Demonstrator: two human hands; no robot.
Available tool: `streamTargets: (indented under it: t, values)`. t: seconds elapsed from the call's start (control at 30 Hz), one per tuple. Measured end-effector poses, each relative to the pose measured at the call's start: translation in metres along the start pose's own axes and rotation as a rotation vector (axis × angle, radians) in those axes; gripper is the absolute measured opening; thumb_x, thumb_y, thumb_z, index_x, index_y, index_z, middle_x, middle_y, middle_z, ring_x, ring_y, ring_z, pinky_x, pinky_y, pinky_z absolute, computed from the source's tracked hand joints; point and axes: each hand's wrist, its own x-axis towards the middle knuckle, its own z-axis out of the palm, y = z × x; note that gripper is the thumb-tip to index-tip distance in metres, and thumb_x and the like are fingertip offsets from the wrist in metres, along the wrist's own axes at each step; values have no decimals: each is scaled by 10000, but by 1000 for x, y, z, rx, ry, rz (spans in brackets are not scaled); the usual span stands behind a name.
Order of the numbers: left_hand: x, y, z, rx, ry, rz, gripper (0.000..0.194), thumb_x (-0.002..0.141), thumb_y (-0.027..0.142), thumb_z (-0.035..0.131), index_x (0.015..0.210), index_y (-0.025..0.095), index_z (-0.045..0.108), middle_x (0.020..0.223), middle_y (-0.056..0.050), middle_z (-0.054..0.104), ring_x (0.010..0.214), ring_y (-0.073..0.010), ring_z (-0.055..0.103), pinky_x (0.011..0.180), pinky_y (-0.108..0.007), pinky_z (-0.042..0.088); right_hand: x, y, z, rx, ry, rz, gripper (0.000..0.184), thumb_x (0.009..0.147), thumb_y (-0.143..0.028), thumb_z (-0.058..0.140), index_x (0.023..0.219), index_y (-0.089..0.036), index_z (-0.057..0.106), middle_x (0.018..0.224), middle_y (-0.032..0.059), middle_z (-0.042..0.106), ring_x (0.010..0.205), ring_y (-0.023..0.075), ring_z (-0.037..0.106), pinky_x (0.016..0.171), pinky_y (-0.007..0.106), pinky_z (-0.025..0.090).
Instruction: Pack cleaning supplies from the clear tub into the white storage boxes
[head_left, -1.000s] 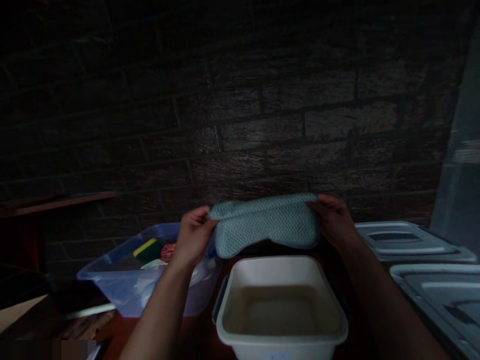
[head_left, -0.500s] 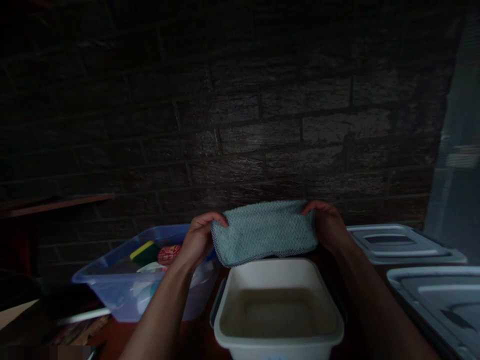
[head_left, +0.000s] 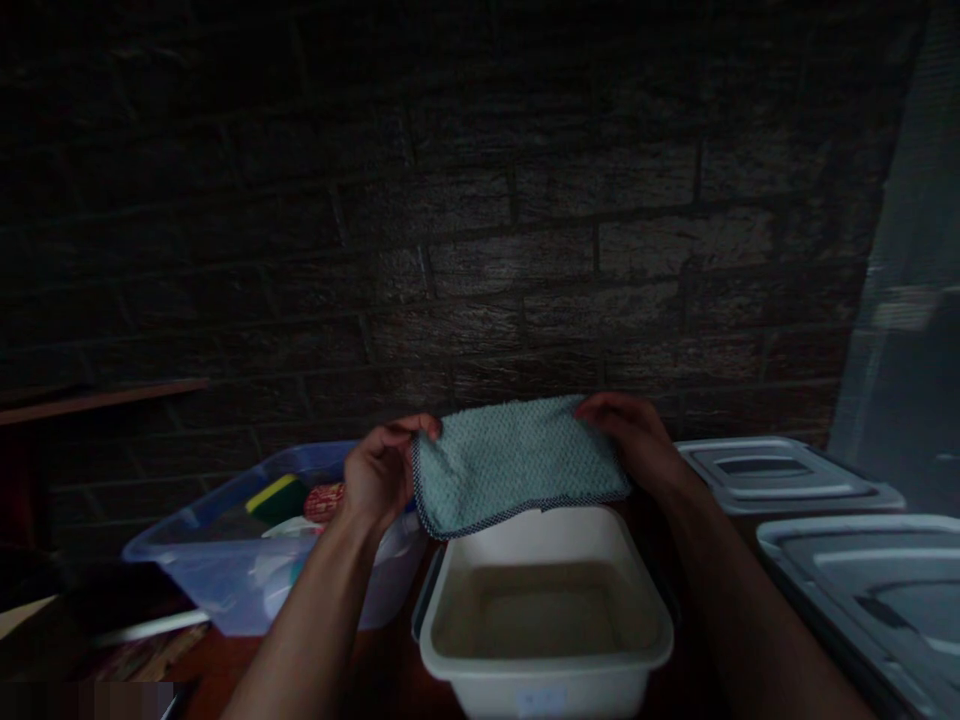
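Farther inward now, the right hand's [head_left: 645, 440] fingers pinch the teal cloth [head_left: 517, 465] at the tub's [head_left: 547, 668] 12 o'clock rim; the left hand's [head_left: 379, 475] clamp its opposite end. Likely light, limp; corners suit gripping.

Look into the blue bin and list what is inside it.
The blue bin holds a yellow-and-green sponge, a red patterned item and something white. The left hand and its forearm cover part of the bin, so anything hidden there cannot be told.
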Motion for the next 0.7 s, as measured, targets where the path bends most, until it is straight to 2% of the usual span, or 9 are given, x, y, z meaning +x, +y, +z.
streamTargets:
  t: [0.07, 0.13, 0.2, 0.23, 0.3, 0.37, 0.43, 0.57, 0.7]
  values:
    - [0, -1, 2, 21, 36, -13, 217, 728, 403, 684, 751, 188, 666, 702, -28, 616, 620, -188, 573, 566, -294, 456, -4, -6, 4, -34, -65, -4, 220, 766, -339, 811, 980, -287, 822, 989, 7, 762, 994, 256, 637, 907, 367, 460]
    - [1, -2, 5, 91, 83, 0, 246, 687, 306, 831, 840, 195, 674, 767, 6, 654, 638, -147, 592, 573, -241, 449, -6, -9, 8, 14, -83, -13, 489, 765, -319, 842, 1243, -339, 744, 1181, -2, 742, 1117, 252, 632, 954, 371, 477]
    - [1, -2, 7, 145, 128, 41, 436, 630, 222, 913, 1006, 217, 693, 880, 14, 702, 709, -134, 640, 632, -220, 483, -6, -8, 11, 146, -42, 19, 754, 708, -278, 898, 1403, -381, 625, 1271, -9, 722, 1165, 242, 637, 975, 375, 499]
    - [2, -1, 7, 152, 154, 66, 529, 622, 224, 932, 1093, 228, 689, 939, 6, 720, 759, -142, 667, 680, -230, 510, -6, -7, 12, 215, -28, 62, 804, 679, -265, 920, 1414, -378, 613, 1268, -5, 729, 1148, 240, 655, 968, 380, 515]
    - [2, 0, 7, 123, 185, 103, 618, 627, 255, 947, 1185, 222, 685, 994, -18, 740, 822, -160, 695, 749, -255, 539, -7, -4, 14, 308, -43, 182, 669, 662, -282, 936, 1290, -302, 705, 1202, 26, 765, 1063, 246, 700, 930, 385, 545]
    - [1, 3, 5, 88, 163, 101, 535, 665, 309, 935, 1138, 189, 716, 953, -38, 755, 802, -167, 698, 747, -261, 542, -9, -3, 16, 336, -60, 280, 427, 704, -344, 914, 1088, -211, 781, 1133, 67, 789, 982, 250, 725, 893, 381, 560]
    - [0, 4, 5, 87, 123, 85, 405, 723, 374, 897, 1036, 171, 740, 878, -42, 756, 738, -168, 684, 713, -264, 537, -14, -3, 21, 316, -2, 313, 340, 754, -412, 874, 990, -182, 788, 1088, 80, 798, 943, 247, 732, 868, 369, 564]
    - [-5, -2, 9, 186, 81, 78, 349, 784, 479, 825, 938, 185, 717, 791, -26, 729, 659, -170, 645, 634, -260, 502, -27, -1, 27, 154, 99, 306, 369, 842, -498, 775, 1090, -225, 762, 1106, 61, 792, 1054, 271, 715, 910, 388, 556]
    - [-15, -21, 17, 370, -27, 45, 338, 895, 516, 674, 982, 190, 671, 861, -26, 720, 759, -184, 656, 702, -272, 497, -43, 3, 18, -174, 76, 215, 437, 859, -436, 739, 1242, -227, 713, 1272, 80, 739, 1310, 294, 593, 1122, 460, 434]
